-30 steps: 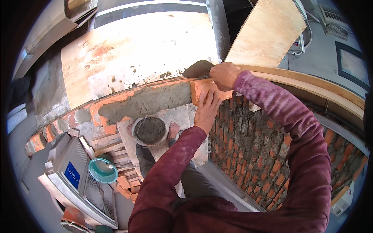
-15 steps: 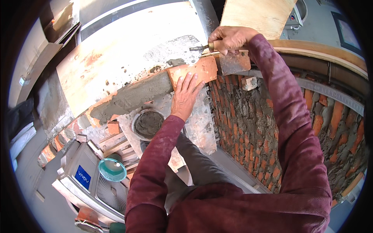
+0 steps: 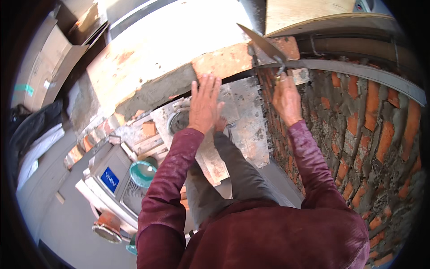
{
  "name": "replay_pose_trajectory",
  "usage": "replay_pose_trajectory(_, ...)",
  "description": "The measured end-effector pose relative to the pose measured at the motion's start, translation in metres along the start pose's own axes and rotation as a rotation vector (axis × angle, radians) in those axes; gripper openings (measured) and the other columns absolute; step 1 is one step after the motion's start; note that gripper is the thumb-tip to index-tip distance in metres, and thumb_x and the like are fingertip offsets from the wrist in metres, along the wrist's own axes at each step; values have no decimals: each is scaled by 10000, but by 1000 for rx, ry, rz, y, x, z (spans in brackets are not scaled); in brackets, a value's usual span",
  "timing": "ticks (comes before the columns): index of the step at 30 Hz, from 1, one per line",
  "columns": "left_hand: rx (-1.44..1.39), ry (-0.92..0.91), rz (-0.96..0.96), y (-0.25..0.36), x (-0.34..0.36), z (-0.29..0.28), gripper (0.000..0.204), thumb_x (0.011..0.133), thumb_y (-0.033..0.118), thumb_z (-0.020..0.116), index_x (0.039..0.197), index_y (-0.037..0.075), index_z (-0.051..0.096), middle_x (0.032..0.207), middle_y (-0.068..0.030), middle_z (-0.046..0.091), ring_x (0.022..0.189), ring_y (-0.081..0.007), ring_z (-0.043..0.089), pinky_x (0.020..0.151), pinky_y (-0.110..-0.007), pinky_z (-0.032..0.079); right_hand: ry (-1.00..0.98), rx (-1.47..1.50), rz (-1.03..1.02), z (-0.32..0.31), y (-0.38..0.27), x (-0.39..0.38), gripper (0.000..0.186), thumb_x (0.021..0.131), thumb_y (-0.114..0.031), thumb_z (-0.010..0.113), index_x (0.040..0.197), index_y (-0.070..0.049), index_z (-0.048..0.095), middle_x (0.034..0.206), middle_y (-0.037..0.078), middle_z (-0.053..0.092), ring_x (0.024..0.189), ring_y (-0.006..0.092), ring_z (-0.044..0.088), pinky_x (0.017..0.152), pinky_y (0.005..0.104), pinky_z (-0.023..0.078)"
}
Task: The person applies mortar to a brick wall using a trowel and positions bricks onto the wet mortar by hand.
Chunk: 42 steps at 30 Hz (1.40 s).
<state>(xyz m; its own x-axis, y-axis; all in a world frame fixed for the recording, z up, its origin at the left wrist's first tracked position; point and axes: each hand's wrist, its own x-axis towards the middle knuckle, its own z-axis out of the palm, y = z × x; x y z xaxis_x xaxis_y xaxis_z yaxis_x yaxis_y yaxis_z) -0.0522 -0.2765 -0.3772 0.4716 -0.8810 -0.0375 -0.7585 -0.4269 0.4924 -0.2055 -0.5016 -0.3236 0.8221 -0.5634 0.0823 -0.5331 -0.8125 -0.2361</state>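
Note:
My left hand (image 3: 204,103) is open, palm down, fingertips at the near edge of an orange brick (image 3: 221,58) on the wall's top; I cannot tell whether they touch it. Grey mortar (image 3: 156,87) runs along the wall left of that brick, and a darker brick (image 3: 284,47) sits to its right. My right hand (image 3: 285,101) is closed on the handle of a trowel (image 3: 262,42), whose blade points up and left over the bricks. A bucket of mortar (image 3: 178,121) is partly hidden behind my left hand.
A pale board (image 3: 112,67) lies beyond the wall top. A rough brick wall (image 3: 367,148) drops on the right. Below are a stone-coloured platform (image 3: 251,130) under my feet, a grey appliance (image 3: 105,188) and teal containers (image 3: 142,175). Cardboard (image 3: 42,71) stands at upper left.
My right hand has moved down toward me, with the trowel blade now showing above it. My left hand has slid back to the brick's near edge. The camera view has also shifted.

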Motion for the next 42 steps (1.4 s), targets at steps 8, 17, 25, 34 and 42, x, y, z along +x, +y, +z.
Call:
replay_pose_trajectory(8,-420,-998,-611,-27,-337,80,608,903,377,668,1395,54,513,1266,-237,609,1202,-379,582,1019,-447,465,-351,266,24,-25,-30,-97,332,882,-104,622,1173,47,566,949,209,615,828,351,634,722,434,507)
replay_pose_trajectory(17,-1052,-493,-1608,-20,-713,201,654,881,339,708,1373,-46,515,1311,-272,595,1246,-342,574,1025,-400,467,-958,645,611,107,-154,-263,321,940,-183,599,1182,18,532,753,87,610,556,179,585,520,341,479)
replay_pose_trajectory(25,-336,-509,-1750,-171,-801,375,728,814,344,765,1410,54,463,1324,-156,596,1193,-288,602,1045,-372,453,-972,656,787,160,-204,-302,121,970,-165,550,1051,-80,522,738,14,544,518,87,524,428,244,454)
replay_pose_trajectory(34,-264,-396,-1598,-335,-816,518,808,725,300,797,1407,38,452,1307,-167,574,1201,-300,575,1048,-388,444,-1044,5,151,221,-228,-291,413,941,-180,613,1272,15,460,873,107,534,541,157,555,516,316,479)
replay_pose_trajectory(42,-251,-296,-1629,-284,-855,490,882,646,262,826,1403,24,441,1292,-176,556,1209,-310,551,1051,-402,436,-994,-208,-119,184,-217,-311,395,940,-254,605,1203,18,491,956,205,569,819,343,633,692,446,494)
